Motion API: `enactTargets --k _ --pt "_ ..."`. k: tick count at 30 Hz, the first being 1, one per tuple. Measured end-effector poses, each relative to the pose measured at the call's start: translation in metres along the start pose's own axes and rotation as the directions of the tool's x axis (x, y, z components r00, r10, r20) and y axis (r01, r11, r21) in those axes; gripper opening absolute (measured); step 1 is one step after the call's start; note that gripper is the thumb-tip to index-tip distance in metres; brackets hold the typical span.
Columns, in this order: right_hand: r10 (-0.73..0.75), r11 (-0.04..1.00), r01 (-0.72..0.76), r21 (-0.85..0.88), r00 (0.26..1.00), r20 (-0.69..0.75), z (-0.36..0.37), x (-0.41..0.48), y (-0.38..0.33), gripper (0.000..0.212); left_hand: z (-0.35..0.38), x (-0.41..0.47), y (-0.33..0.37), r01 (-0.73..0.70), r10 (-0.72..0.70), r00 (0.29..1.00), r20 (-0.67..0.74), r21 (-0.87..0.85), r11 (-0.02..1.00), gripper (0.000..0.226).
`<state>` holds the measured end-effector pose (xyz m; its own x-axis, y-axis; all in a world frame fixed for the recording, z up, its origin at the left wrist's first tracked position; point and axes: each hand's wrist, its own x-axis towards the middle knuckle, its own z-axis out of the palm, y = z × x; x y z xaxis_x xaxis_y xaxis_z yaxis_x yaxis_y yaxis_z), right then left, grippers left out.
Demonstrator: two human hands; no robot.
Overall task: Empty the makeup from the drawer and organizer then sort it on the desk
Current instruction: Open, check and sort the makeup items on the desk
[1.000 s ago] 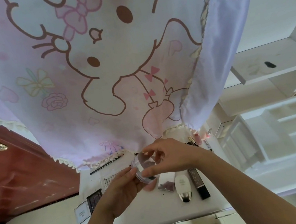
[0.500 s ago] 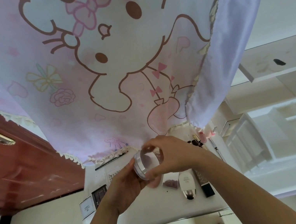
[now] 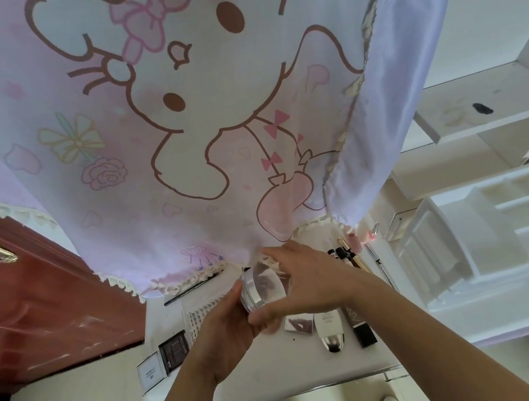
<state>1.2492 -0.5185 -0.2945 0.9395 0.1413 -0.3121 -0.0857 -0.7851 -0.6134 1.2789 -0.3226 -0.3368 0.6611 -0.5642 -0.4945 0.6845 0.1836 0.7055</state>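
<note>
A cartoon-print curtain [image 3: 172, 111] fills the view from 9 to 1 o'clock. The white counter [image 3: 284, 377] lies at 6 o'clock, and a white organizer [image 3: 503, 231] stands at its 3 o'clock side. Above the counter, the left hand [image 3: 228, 331] grips a clear jar [image 3: 263, 287] by its silver band from 7 o'clock. The right hand [image 3: 314, 282] curls round the jar's clear end from 3 o'clock. A white tube [image 3: 329, 332] lies on the counter at the jar's 5 o'clock.
</note>
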Motion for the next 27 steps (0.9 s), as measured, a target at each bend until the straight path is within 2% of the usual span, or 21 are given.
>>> enactTargets --k 4,8,12,17,22,27 --pt "-0.008 1.000 0.008 0.000 1.000 -0.024 0.001 0.001 0.000 0.075 0.000 0.000 0.000 -0.006 0.006 1.000 -0.005 0.016 1.000 0.046" --pt "-0.105 0.994 0.106 0.033 0.994 -0.044 0.006 0.000 0.005 0.089 -0.001 0.000 -0.001 -0.024 0.024 0.999 -0.031 -0.007 1.000 0.043" --pt "-0.039 0.998 0.041 0.055 0.999 -0.037 0.012 -0.001 0.004 0.109 0.000 -0.001 -0.001 -0.016 0.016 0.999 -0.031 0.013 1.000 0.044" --pt "-0.090 0.995 0.093 0.018 0.989 -0.121 0.015 0.002 0.003 0.073 -0.006 0.000 -0.004 -0.032 0.035 0.998 -0.057 0.055 0.998 0.042" --pt "-0.112 0.987 0.136 0.081 0.962 -0.250 0.016 -0.001 0.013 0.079 -0.023 0.002 -0.008 -0.009 -0.011 0.986 -0.166 -0.120 0.993 0.051" --pt "0.053 0.979 0.007 0.202 0.956 -0.290 0.038 0.004 0.037 0.079 -0.043 0.004 -0.018 0.003 -0.049 0.973 -0.224 -0.203 0.979 0.057"
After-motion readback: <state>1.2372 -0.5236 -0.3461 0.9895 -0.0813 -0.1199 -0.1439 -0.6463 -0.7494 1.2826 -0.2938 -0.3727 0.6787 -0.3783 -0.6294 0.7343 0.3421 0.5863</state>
